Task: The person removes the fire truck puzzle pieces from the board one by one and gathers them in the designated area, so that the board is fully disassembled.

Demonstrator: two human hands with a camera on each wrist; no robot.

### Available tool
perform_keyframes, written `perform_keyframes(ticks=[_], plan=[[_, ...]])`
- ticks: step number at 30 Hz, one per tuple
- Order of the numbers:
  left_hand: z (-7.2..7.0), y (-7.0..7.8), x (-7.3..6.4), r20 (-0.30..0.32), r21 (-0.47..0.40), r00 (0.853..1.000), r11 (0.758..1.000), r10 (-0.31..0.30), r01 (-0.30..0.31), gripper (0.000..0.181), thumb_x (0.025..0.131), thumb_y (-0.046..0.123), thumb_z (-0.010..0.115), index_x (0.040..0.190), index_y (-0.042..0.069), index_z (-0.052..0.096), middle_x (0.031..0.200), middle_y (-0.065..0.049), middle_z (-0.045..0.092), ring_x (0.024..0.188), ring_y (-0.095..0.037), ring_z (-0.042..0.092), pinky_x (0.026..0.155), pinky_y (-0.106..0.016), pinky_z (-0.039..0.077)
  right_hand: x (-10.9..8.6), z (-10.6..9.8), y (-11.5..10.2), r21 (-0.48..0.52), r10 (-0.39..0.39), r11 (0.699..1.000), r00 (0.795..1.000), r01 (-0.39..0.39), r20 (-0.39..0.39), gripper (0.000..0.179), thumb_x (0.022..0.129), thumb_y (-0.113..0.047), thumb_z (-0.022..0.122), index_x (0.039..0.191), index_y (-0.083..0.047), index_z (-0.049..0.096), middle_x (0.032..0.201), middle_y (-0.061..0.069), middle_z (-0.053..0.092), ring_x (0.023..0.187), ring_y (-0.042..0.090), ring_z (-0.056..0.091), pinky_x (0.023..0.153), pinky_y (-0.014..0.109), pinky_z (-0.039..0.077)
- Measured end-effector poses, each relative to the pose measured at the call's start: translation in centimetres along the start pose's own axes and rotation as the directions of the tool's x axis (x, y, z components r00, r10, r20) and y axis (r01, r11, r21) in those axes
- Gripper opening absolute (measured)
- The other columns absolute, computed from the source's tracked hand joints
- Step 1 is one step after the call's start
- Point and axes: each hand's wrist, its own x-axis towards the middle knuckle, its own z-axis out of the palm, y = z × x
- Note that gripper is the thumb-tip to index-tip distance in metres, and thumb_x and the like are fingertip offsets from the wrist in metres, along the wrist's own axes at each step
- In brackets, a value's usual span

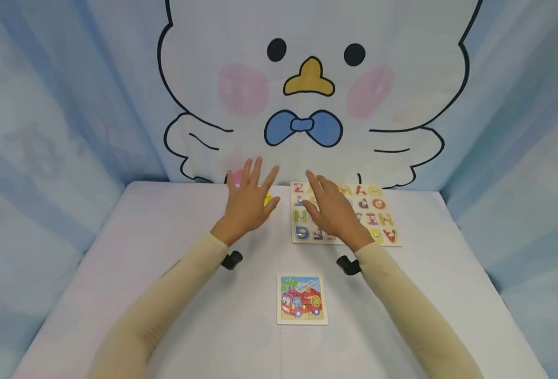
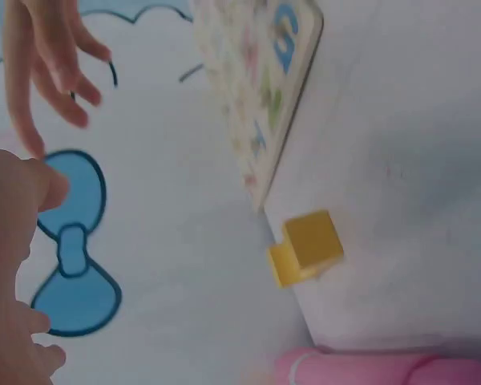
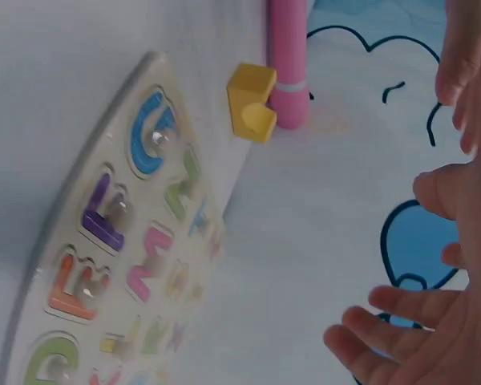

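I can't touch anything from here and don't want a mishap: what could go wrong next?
In the head view, the right grip covers part of the board; coming down, it could snag one of the knobs.

The yellow block sits close to the pink tube, so reaching for one might bump the other, and the tube may roll.

The left grip hides most of the yellow block from the head camera, so aiming by that view might miss.
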Motion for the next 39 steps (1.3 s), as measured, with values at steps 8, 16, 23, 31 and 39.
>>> perform_keyframes(ticks=[8, 16, 23, 31, 39], plan=[[1.5, 1.9, -7.2, -0.106, -0.129, 0.956, 0.949, 0.275, -0.288, 0.059, 0.1, 0.032, 0.065, 0.154, 0.016, 0.048, 0.155, -0.018, 0.046, 0.143, -0.035, 0.042, 0.114, -0.058, 0.035, -3.9, 3.5, -0.9, 0.124, -0.2, 0.976, 0.961, 0.179, 0.192, 0.061, 0.101, -0.019, 0.065, 0.156, -0.013, 0.041, 0.151, 0.019, 0.049, 0.137, 0.036, 0.049, 0.108, 0.053, 0.045], [4.5, 2.2, -13.2, -0.085, -0.175, 0.871, 0.853, 0.485, -0.492, 0.043, 0.093, 0.033, 0.075, 0.134, 0.017, 0.069, 0.138, -0.016, 0.061, 0.129, -0.032, 0.057, 0.105, -0.051, 0.047, -6.1, 5.6, -1.9, 0.173, -0.372, 0.928, 0.856, 0.331, 0.359, 0.051, 0.097, -0.015, 0.07, 0.146, -0.016, 0.055, 0.14, 0.011, 0.055, 0.126, 0.028, 0.055, 0.103, 0.045, 0.05], [5.9, 2.3, -15.1, 0.143, -0.259, 0.853, 0.85, 0.503, -0.458, 0.046, 0.096, 0.044, 0.069, 0.139, 0.028, 0.065, 0.15, -0.017, 0.051, 0.141, -0.034, 0.044, 0.107, -0.058, 0.043, -7.2, 6.5, -2.3, 0.185, -0.464, 0.885, 0.776, 0.428, 0.426, 0.043, 0.094, -0.015, 0.073, 0.136, -0.017, 0.063, 0.128, 0.008, 0.06, 0.111, 0.023, 0.056, 0.097, 0.04, 0.051], [6.1, 2.1, -15.6, 0.306, -0.29, 0.823, 0.87, 0.479, -0.399, 0.05, 0.101, 0.047, 0.061, 0.148, 0.032, 0.056, 0.161, -0.015, 0.038, 0.149, -0.034, 0.033, 0.112, -0.062, 0.035, -6.4, 6.3, -2.8, 0.155, -0.511, 0.847, 0.698, 0.509, 0.501, 0.045, 0.093, -0.016, 0.074, 0.137, -0.02, 0.064, 0.121, 0.006, 0.061, 0.103, 0.02, 0.055, 0.09, 0.036, 0.051], [5.8, 1.9, -15.7, 0.364, -0.317, 0.804, 0.874, 0.47, -0.367, 0.057, 0.1, 0.043, 0.063, 0.154, 0.033, 0.048, 0.165, -0.014, 0.029, 0.152, -0.034, 0.025, 0.116, -0.064, 0.027, -5.3, 5.6, -3.6, 0.105, -0.515, 0.818, 0.64, 0.565, 0.57, 0.048, 0.093, -0.017, 0.076, 0.138, -0.025, 0.064, 0.115, 0.003, 0.06, 0.095, 0.017, 0.053, 0.081, 0.031, 0.053]])
